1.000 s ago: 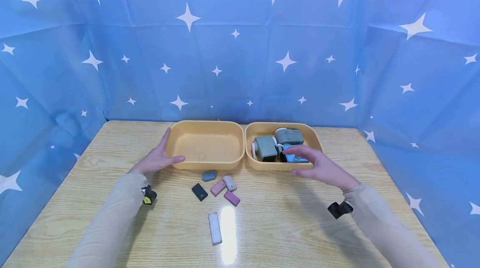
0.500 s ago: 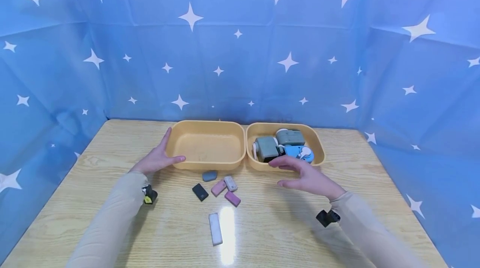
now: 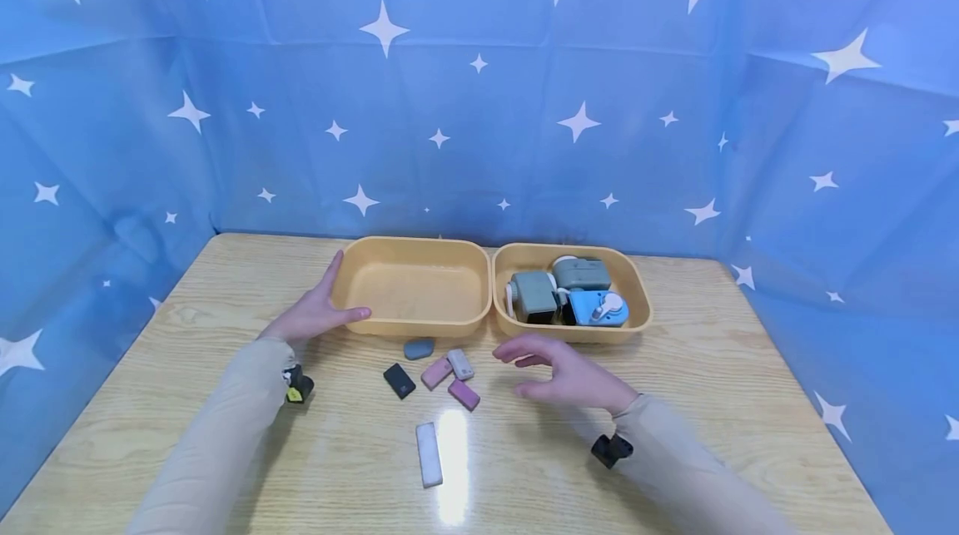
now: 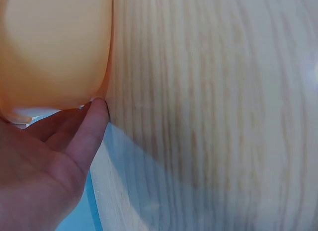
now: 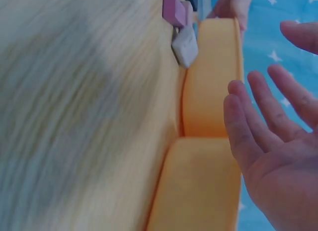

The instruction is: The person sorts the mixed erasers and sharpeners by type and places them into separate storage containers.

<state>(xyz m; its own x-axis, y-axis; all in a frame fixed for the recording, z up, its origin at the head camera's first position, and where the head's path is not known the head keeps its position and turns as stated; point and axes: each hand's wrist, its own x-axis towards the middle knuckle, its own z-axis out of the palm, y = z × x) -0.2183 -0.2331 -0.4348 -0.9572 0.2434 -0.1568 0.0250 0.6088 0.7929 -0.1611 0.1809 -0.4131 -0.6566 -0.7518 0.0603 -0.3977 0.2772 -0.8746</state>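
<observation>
Left hand (image 3: 310, 315) wide against a tan bin (image 3: 419, 329); magenta block (image 3: 464, 395) left of the person's loosely spread right hand (image 3: 568, 374)

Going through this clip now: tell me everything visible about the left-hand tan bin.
The left-hand tan bin is a shallow, open-topped tub with rounded corners, smooth walls and a thin rim, looking like plastic. It sits upright on the wooden table, its longer side running left to right, and its bare floor shows. The person's left hand touches its left end, thumb toward the near corner. A similar bin stands at its right end, touching or nearly so.
</observation>
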